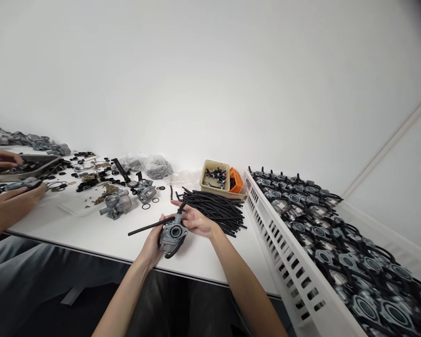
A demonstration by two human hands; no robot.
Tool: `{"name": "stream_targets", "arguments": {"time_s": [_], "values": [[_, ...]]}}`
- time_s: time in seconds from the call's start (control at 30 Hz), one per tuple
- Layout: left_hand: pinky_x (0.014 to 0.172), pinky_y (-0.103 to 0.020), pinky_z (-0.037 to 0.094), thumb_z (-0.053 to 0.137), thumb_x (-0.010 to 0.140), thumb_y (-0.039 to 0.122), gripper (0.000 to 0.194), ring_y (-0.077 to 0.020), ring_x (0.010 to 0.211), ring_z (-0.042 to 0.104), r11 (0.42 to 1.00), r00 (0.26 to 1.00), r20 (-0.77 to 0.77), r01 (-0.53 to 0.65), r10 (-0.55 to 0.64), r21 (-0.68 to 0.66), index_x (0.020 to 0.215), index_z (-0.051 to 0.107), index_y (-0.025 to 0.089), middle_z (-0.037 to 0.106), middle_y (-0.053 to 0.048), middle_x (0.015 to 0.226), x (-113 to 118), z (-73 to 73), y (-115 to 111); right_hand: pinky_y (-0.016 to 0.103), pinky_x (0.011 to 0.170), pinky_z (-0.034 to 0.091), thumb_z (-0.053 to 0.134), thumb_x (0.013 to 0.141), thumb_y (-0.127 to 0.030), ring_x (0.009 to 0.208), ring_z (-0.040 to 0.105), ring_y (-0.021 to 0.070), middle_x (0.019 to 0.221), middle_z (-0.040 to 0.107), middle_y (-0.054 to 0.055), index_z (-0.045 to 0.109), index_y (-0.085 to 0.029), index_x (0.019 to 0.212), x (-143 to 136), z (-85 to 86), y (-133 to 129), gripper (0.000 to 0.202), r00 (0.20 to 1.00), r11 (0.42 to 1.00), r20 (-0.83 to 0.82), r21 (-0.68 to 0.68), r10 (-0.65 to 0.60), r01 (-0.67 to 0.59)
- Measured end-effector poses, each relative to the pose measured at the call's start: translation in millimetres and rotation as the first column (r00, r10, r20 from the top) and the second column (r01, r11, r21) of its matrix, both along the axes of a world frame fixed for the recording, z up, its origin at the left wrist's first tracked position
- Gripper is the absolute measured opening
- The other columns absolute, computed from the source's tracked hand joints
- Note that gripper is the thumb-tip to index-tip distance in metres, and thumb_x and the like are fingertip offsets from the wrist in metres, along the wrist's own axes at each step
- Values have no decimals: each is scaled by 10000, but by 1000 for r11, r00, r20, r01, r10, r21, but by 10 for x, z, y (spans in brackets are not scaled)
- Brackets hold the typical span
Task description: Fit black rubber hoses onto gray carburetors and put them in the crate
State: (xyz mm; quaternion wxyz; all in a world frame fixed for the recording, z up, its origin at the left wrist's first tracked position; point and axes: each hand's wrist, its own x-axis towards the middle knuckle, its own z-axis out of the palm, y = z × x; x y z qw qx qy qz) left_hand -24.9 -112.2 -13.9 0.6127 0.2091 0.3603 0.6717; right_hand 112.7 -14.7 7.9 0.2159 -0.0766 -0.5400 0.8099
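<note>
A grey metal carburetor (pixel 171 236) is held over the front part of the white table. My left hand (pixel 152 245) is closed around its left side and lower body. A black rubber hose (pixel 145 228) sticks out to the left from beside the carburetor, across my left fingers; whether it is attached I cannot tell. My right hand (pixel 198 222) is closed at the carburetor's upper right, near the black piece on its top neck, its index finger reaching behind. Just behind my right hand lies a pile of black rubber hoses (pixel 217 208).
At right stands a white slotted crate (pixel 280 234) packed with carburetors. A cream tray (pixel 205 185) of small parts and an orange basket (pixel 236 180) are at the back. Left are another carburetor (pixel 115 204), O-rings, brass bits and a co-worker's hands (pixel 12 208) near a metal tray (pixel 38 164).
</note>
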Motion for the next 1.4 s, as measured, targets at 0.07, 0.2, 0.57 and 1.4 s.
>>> {"name": "stream_targets", "arguments": {"time_s": [0.07, 0.2, 0.57, 1.4], "values": [[650, -319, 577, 729, 744, 369, 366, -233, 805, 699, 1000, 1000, 13, -14, 14, 15, 1015, 682, 128, 738, -85, 935, -12, -22, 18, 248, 783, 459, 896, 576, -282, 902, 644, 161, 1047, 703, 62, 458, -244, 1379, -3, -3, 5, 916, 1000, 1000, -5, 5, -23, 23], [693, -292, 562, 758, 723, 336, 371, -216, 848, 693, 998, 998, 59, 0, -3, 67, 1034, 682, 150, 733, -69, 994, -50, -95, 74, 237, 765, 462, 885, 597, -264, 873, 648, 151, 1009, 707, 57, 480, -241, 1345, -37, -40, 39, 850, 992, 993, -43, 8, -118, 118], [650, -235, 507, 781, 671, 480, 498, -206, 890, 668, 983, 986, -25, -164, 166, 87, 1058, 679, 184, 720, -63, 979, -17, -65, 109, 235, 725, 473, 839, 630, -281, 826, 652, 141, 969, 708, 39, 629, -228, 1150, -99, -9, 47, 564, 920, 913, 21, 136, -391, 385], [881, -320, 442, 653, 794, 519, 526, -207, 1014, 562, 720, 596, -438, -665, 673, 200, 1194, 479, 225, 538, -59, 1125, 27, -133, 81, 244, 465, 214, 860, 541, -464, 462, 299, 60, 464, 404, -85, 759, -113, 809, -143, 81, -174, 453, 892, 736, 305, 675, -335, 45]]}}
